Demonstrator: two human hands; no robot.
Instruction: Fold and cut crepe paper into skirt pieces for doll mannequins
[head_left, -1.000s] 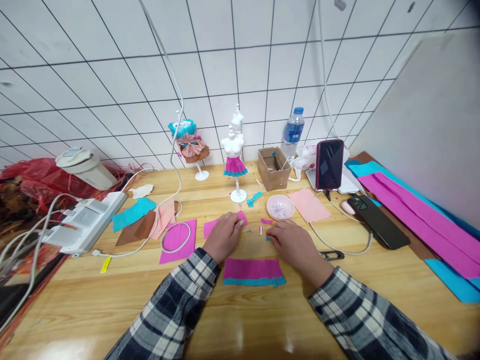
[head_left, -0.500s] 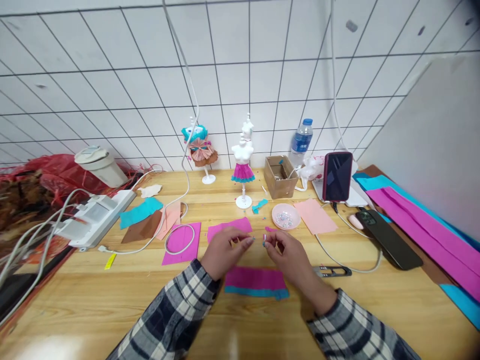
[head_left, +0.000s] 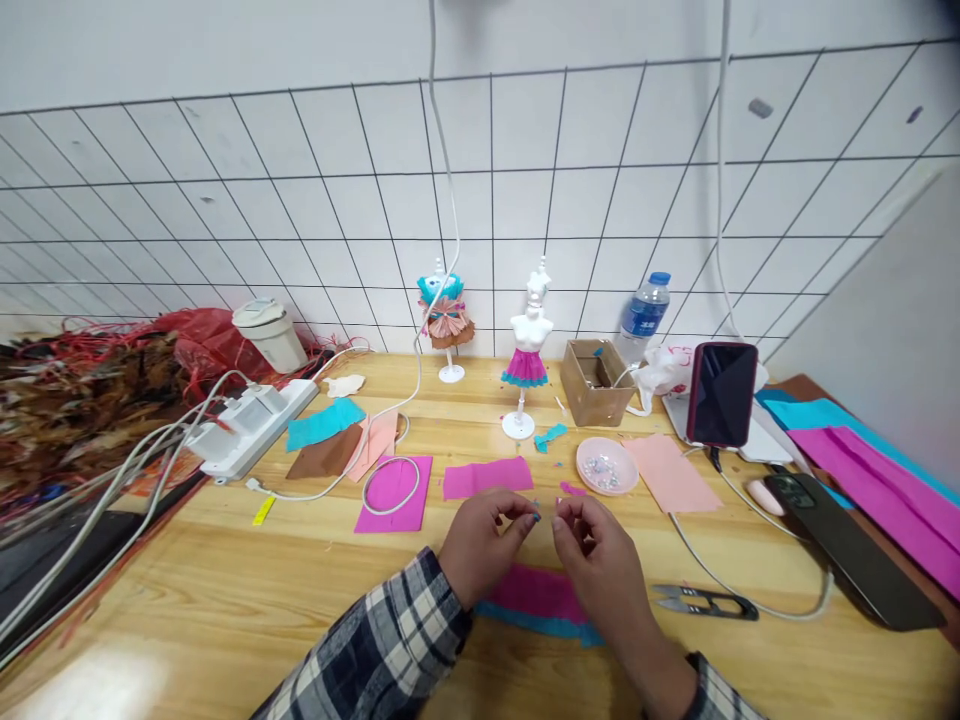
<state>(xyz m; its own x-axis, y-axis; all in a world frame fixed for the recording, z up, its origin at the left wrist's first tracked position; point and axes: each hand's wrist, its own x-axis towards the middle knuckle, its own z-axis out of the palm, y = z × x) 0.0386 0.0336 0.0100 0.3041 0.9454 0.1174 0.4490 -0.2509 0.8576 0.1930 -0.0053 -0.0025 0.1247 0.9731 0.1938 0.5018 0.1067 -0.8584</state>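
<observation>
My left hand (head_left: 484,542) is closed in a pinch, with a tiny blue bit showing at the fingertips; its kind is too small to tell. A short way to the right, my right hand (head_left: 600,555) also pinches, and what its fingertips hold cannot be made out. The fingertips of the two hands are slightly apart. Under them lies a magenta crepe strip with a blue edge (head_left: 536,592), partly covered by my hands. Beyond the hands are a flat magenta piece (head_left: 487,478) and a pink dish (head_left: 607,468) of small shiny beads. A white mini mannequin (head_left: 531,330) wears a magenta skirt with blue trim.
Thread snips (head_left: 706,602) lie to the right, near a black phone (head_left: 847,550). A cardboard box (head_left: 598,385), a water bottle (head_left: 645,318) and a second dressed mannequin (head_left: 448,318) stand at the back. A white cable (head_left: 390,487) and a power strip (head_left: 259,432) are on the left.
The camera view has shifted, so everything sits farther right and lower. My hands stay close together over the magenta strip, both still pinching.
</observation>
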